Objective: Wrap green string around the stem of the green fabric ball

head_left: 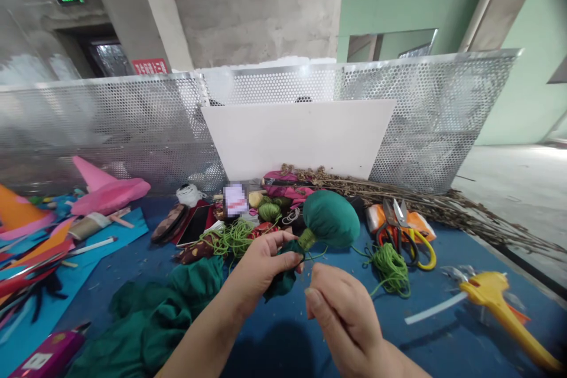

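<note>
Our right hand [348, 310] lies closest to the head camera, on the near side of the stuffed green ball [332, 220] and a little apart from it. Its fingers are curled in tightly, with the thumb laid along the forefinger; we cannot tell whether a strand is caught inside. Our left hand [261, 261], just to the near left of the ball, has a narrow pinch between thumb and fingers on the gathered cloth tail [282, 284] hanging below the ball's neck. Around that neck, at the ball's lower left, we see a wrapping of green yarn [307, 240]. Thus we hold the ball tilted above the blue tabletop [270, 348], its round end to the upper right of our left hand.

To the near left of the ball we have a heap of dark green cloth [146, 313]; farther left of it stands a pink pointed hat [110, 194]. Right of the ball we find a loose tangle of bright green yarn [390, 270], then scissors with yellow handles [429, 253], and, farthest to its near right, a yellow glue gun [491, 294]. Behind the ball, dry stems [411, 194] stretch rightward, and a white board [296, 136] leans upright beyond them.
</note>
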Demonstrator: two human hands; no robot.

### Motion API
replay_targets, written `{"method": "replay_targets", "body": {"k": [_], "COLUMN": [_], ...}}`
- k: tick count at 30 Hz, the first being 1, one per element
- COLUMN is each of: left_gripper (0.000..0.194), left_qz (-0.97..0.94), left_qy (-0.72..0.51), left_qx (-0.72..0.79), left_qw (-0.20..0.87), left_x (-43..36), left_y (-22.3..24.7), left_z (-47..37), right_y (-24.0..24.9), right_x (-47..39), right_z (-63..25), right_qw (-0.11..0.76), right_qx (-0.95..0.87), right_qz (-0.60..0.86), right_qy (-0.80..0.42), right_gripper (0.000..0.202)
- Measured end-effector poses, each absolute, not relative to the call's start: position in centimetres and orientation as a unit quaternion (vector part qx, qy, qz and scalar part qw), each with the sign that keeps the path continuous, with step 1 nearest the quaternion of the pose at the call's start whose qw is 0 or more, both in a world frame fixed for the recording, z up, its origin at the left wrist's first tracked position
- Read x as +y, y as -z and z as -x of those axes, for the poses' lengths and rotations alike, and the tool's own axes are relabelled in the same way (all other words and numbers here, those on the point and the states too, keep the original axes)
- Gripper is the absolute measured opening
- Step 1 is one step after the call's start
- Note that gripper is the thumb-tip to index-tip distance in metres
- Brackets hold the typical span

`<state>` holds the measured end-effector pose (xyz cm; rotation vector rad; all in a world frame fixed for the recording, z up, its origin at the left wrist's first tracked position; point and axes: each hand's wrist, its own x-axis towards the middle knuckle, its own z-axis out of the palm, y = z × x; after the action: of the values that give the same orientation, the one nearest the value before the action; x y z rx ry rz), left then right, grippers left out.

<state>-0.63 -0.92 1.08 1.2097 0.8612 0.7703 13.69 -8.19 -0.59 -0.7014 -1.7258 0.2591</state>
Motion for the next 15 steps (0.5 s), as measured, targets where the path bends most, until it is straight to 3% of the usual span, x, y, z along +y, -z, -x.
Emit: {"method": "replay_targets", "body": {"k": [7, 15], "left_gripper": [0.017, 0.019], "left_qz": [-0.693, -0.808], "left_qy": [-0.322, -0.156], "left_qx": [0.443, 0.522], "left_qw": [0.469, 0.225], "left_x": [-1.5, -3.2], "left_y": [-1.9, -2.2], "left_z": [0.4, -0.8], "right_y": [-0.8, -1.7], "right_x": [-7.8, -7.6], "right_z": [-15.2, -17.8], "right_qw": [0.528, 0.49], "right_qx": [-0.778, -0.739], "right_qz": [0.3, 0.46], "right_qy": [-0.163, -0.046], "right_gripper": [0.021, 0.032]}}
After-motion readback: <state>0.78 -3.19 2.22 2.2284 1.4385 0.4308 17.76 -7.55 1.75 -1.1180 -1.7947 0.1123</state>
